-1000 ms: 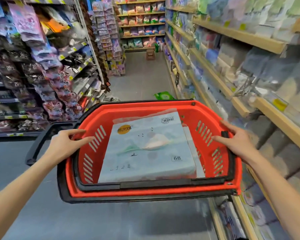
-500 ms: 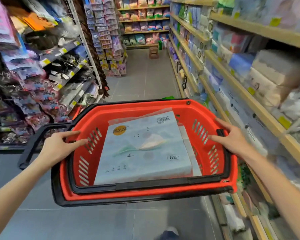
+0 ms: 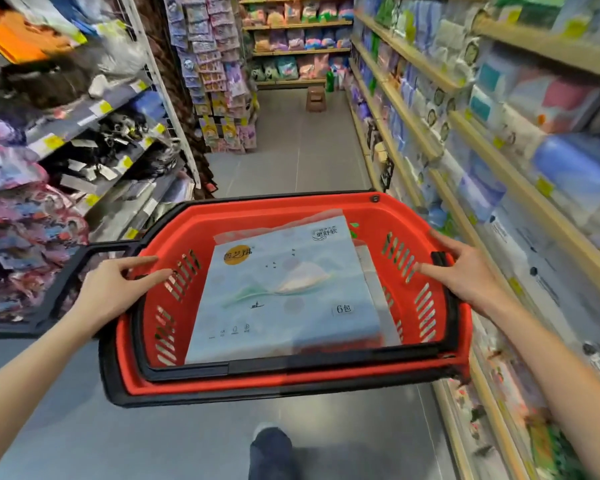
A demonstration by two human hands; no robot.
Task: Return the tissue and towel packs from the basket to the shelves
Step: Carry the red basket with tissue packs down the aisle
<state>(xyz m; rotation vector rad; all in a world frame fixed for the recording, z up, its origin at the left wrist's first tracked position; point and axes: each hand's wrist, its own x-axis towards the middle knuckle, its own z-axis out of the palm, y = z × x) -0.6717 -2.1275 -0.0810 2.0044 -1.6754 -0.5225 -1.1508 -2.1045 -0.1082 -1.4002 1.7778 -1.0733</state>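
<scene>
Basket (image 3: 291,379) w/ pack (image 3: 284,292) is being pressed btwn flat-fingered L hand (image 3: 118,289) & R hand (image 3: 465,275), nothing gripped, so may slip.

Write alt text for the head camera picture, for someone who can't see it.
A left hand and a right hand carry a red basket by its sides in a shop aisle, with a pale blue tissue pack lying flat inside. Shelves of goods line both sides, and a stool stands at the far end.

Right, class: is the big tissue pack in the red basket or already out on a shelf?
In: the tissue pack lies flat inside the red basket, below its rim.
</scene>
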